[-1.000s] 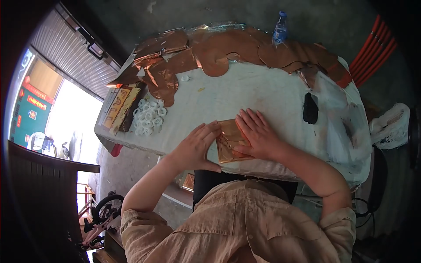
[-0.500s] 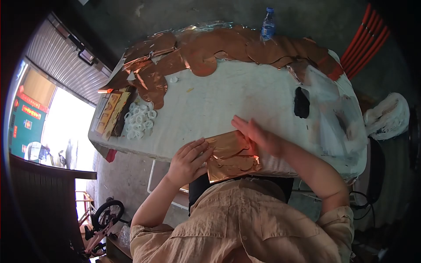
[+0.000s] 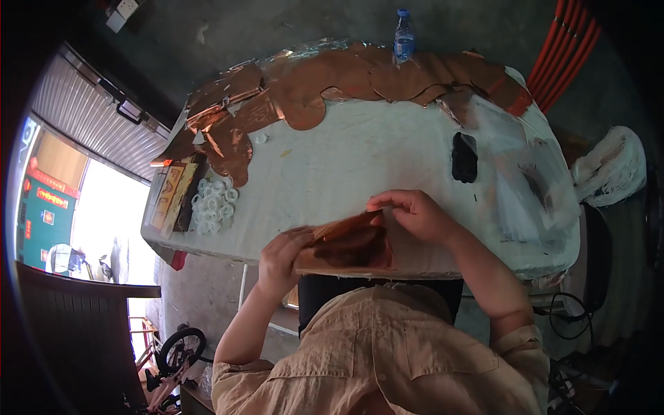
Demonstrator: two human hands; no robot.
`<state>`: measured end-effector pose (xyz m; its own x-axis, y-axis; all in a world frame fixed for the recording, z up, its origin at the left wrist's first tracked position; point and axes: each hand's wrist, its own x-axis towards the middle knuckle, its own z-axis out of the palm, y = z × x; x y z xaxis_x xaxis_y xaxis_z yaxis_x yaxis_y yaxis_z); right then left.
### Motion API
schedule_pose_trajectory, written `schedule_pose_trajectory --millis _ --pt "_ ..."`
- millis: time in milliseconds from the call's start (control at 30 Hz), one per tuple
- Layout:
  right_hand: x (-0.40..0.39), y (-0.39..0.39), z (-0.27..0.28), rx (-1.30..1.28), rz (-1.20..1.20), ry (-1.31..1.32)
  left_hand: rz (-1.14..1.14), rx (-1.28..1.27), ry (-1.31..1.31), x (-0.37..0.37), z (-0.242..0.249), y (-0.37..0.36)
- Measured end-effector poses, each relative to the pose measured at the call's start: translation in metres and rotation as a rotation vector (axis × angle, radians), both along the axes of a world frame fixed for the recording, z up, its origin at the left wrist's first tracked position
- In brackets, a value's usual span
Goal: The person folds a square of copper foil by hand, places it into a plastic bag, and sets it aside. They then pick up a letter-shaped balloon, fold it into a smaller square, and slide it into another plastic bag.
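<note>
At the table's near edge a folded sheet of copper-coloured foil [image 3: 353, 250] stands partly opened, its upper layer raised and its darker inside showing. My left hand [image 3: 280, 259] grips the foil along its left side, fingers bent over the edge. With thumb and fingertips together, my right hand [image 3: 415, 213] pinches the raised upper right corner. A pile of white plastic rings [image 3: 213, 206] lies to the left of the hands. Across the back of the table spread several flat copper foil pieces [image 3: 346, 75] with rounded ends.
A plastic water bottle [image 3: 404, 38] stands at the far edge. To the right are a black object [image 3: 464, 158] and clear plastic bags [image 3: 515, 176]. A flat printed box [image 3: 174, 190] sits at the left edge. One loose white ring [image 3: 261, 138] lies farther back.
The foil was flat and shiny side up; its upper layer is now lifted open. My right hand has gone from lying spread beside it to pinching its corner. My left hand moved slightly left.
</note>
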<state>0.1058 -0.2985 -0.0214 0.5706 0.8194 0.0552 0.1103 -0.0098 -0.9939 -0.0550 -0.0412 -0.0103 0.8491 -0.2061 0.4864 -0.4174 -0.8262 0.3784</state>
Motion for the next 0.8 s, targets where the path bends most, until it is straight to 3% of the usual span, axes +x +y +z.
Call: schedule_pose_trajectory --millis 33,67,100,167,200,267,300,433,500,533,600,667,800 --pt "0.001 0.000 0.002 0.005 0.005 -0.005 0.044 -0.194 0.003 0.000 -0.009 0.002" --pt "0.003 0.000 0.004 0.065 0.020 0.178 0.087 -0.389 0.002 0.000 -0.014 0.002" --pt "0.005 -0.002 0.006 0.122 0.037 0.359 0.091 -0.387 -0.008 0.003 -0.009 -0.002" --pt "0.007 -0.006 0.007 0.194 0.055 0.418 0.276 -0.859 0.411 0.015 0.006 -0.013" --pt "0.007 -0.006 0.007 0.265 0.064 0.488 0.281 -0.862 0.397 0.021 0.000 -0.014" --pt "0.007 -0.005 0.009 0.293 0.078 0.544 0.139 -1.409 0.512 0.037 -0.018 -0.017" --pt "0.006 -0.004 0.009 0.321 0.079 0.611 0.038 -1.465 0.538 0.041 -0.008 -0.025" --pt "0.006 0.000 0.004 0.251 0.011 0.716 -0.015 -1.513 0.620 0.058 -0.004 -0.050" --pt "0.005 0.002 -0.001 0.237 -0.224 0.726 -0.044 -1.481 0.602 0.063 -0.012 -0.065" --pt "0.004 0.002 -0.002 0.232 -0.222 0.725 -0.073 -1.445 0.586 0.066 -0.017 -0.068" --pt "0.002 0.002 -0.001 0.238 -0.365 0.624 -0.072 -1.395 0.600 0.069 -0.021 -0.066" --pt "0.002 0.001 0.000 0.220 -0.370 0.562 -0.079 -1.512 0.793 0.068 -0.009 -0.064" --pt "0.004 -0.001 -0.007 0.174 -0.416 0.455 -0.172 -1.550 0.894 0.063 0.001 -0.043"
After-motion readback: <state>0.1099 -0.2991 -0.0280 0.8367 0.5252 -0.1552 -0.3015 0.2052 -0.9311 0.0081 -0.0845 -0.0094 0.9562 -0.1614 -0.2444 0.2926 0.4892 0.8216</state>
